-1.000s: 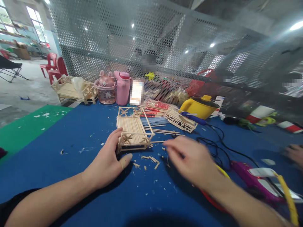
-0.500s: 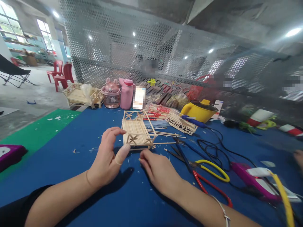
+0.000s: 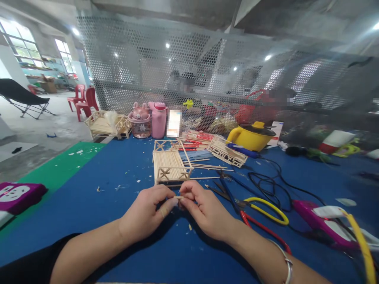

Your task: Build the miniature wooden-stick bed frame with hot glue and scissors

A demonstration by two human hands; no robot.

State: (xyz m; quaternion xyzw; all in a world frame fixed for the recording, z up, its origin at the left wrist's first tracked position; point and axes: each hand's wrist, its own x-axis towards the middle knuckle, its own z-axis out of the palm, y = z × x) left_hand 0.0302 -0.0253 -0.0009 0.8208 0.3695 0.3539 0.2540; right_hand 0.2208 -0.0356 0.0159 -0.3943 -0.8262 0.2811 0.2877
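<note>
Two hands (image 3: 142, 211) (image 3: 210, 211) pinching one short stick (image 3: 178, 197); one wooden frame (image 3: 167, 161) just beyond, two pink bottles (image 3: 159, 122) farther.

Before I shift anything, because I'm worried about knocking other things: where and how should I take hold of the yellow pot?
Probably by its handle, coming from the left and above. The yellow pot stands upright, with that thick, curved handle jutting from its left side; a blue tool and a wooden frame lie close in front.
</note>
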